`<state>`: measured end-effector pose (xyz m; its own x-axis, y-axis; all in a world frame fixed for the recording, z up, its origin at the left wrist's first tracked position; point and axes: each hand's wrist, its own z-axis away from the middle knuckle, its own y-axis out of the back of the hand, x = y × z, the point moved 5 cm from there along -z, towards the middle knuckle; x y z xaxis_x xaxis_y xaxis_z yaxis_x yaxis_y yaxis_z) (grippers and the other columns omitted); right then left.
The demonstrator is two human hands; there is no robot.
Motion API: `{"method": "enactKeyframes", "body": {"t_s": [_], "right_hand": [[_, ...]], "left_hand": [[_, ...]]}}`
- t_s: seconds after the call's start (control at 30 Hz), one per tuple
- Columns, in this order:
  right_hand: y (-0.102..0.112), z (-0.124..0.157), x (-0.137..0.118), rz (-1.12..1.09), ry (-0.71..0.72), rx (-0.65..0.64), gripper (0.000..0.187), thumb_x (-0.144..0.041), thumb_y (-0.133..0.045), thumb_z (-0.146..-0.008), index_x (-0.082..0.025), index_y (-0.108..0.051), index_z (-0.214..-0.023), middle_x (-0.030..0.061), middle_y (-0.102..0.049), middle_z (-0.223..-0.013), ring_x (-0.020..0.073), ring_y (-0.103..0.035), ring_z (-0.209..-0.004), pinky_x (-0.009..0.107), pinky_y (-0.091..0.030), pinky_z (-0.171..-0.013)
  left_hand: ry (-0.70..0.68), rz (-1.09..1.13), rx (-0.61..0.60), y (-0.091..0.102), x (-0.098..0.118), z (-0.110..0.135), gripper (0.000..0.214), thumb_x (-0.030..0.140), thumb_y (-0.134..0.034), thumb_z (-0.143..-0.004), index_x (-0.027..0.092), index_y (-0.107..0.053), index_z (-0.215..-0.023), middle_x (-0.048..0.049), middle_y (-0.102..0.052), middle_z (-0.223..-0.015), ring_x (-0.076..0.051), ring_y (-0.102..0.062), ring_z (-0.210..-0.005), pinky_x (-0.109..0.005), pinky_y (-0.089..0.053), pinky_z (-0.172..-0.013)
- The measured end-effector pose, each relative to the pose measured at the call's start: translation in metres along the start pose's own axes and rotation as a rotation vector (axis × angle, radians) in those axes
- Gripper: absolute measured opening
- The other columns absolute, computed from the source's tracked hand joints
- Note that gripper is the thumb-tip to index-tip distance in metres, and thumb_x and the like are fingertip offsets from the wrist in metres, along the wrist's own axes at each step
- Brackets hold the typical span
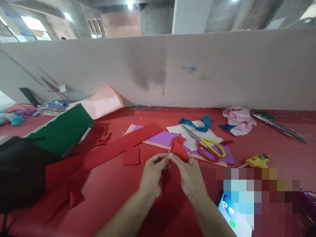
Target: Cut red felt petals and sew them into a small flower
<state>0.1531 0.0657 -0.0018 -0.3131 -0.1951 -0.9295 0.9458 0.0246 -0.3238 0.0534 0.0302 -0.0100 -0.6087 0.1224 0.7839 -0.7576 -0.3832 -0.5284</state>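
Note:
Between the fingertips of both hands is a small red fabric piece (178,150), seemingly folded. My left hand (155,171) pinches its left edge, and my right hand (189,171) grips it from the right, thumb in front. Just left of my hands lies a flat red fabric square (131,156) on the red table. A long red fabric strip (106,151) stretches diagonally behind it. Beyond the hands, scissors (206,143) with one yellow and one red handle rest on white fabric (191,136) and purple sheets (160,138).
A yellow glue gun (258,161) and a lit phone (233,214) are at the right. Pink crumpled cloth (239,120) and blue scraps (197,123) lie farther back. To the left are a green board (64,131), a black bag-like object (22,174) and red scraps (101,138).

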Motion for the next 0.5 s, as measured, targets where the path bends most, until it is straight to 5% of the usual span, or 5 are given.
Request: {"method": "enactKeyframes", "body": {"t_s": [0.5], "right_hand": [[-0.004, -0.001, -0.001, -0.122, -0.071, -0.103, 0.013, -0.028, -0.078, -0.066, -0.017, -0.071, -0.07, -0.0014, -0.067, -0.067, 0.0117, -0.057, -0.064, 0.024, -0.045, -0.064]], "left_hand": [[0.089, -0.052, -0.07, 0.0, 0.009, 0.0, 0.02, 0.026, -0.08, -0.061, 0.013, -0.07, -0.072, 0.0018, -0.058, -0.062, -0.001, -0.041, -0.044, -0.013, -0.027, -0.04]]}}
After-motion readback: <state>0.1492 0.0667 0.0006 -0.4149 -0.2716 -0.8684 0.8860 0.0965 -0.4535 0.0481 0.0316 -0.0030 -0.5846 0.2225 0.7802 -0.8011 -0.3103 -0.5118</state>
